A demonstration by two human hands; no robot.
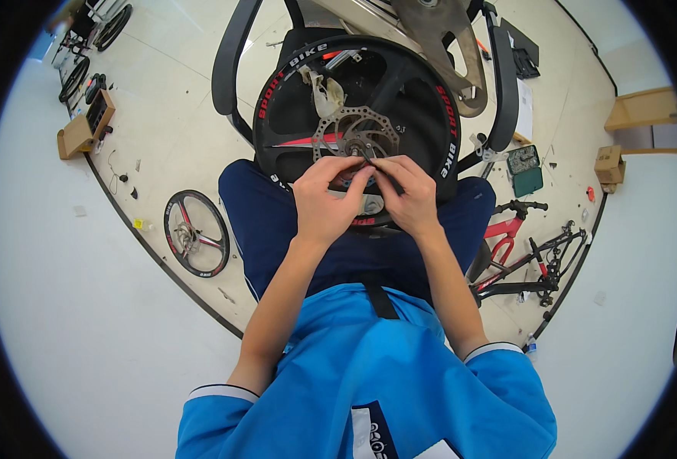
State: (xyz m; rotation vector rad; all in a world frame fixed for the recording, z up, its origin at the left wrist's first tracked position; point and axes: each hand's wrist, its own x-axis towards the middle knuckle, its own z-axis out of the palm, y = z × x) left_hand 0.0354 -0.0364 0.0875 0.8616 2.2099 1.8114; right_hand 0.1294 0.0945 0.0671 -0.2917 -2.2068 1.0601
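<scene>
A black bicycle wheel (439,86) with red and white lettering lies flat in front of me, on a black chair between my knees. On its hub sits a silver perforated disc brake rotor (390,131). Just over the near side of the hub, my left hand (324,197) and my right hand (412,195) meet at the fingertips. Both are closed in a pinch on a small dark part (367,157), too small to name. A crumpled translucent plastic bag (327,95) rests on the wheel beyond the rotor.
Chair armrests (230,69) flank the wheel, and a grey metal frame piece (453,53) stands beyond it. On the floor are another wheel (197,233) at left, a red and black bicycle frame (518,268) at right, a green case (525,170) and an open cardboard box (74,139).
</scene>
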